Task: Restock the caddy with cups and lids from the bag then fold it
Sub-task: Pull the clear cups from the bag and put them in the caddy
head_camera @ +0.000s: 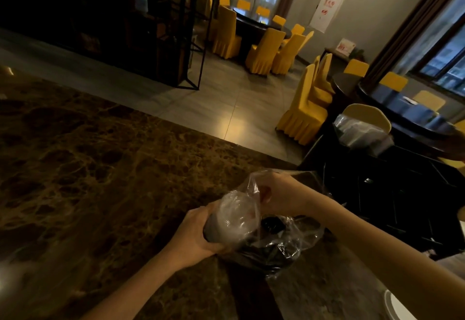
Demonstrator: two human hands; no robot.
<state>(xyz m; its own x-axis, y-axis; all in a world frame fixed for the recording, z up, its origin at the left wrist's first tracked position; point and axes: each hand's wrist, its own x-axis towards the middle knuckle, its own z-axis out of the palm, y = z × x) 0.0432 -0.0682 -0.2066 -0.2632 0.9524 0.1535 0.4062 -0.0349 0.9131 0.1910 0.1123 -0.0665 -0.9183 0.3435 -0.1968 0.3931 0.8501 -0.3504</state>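
Note:
A clear plastic bag [289, 246] lies on the brown marble counter [88, 168], with dark lids [273, 224] showing through it. My left hand [193, 234] is wrapped around a stack of cups [231, 219] still covered by the bag's film. My right hand [279, 193] pinches the bag's upper edge just above the cups. The black caddy [392, 193] stands to the right, touching the bag's far side; its compartments look dark and their contents are hard to tell.
A clear-wrapped bundle [362, 133] rests on the caddy's far end. A white plate rim [395, 304] shows at the bottom right. Beyond the counter edge are a tiled floor, yellow-covered chairs [304, 115] and dark round tables.

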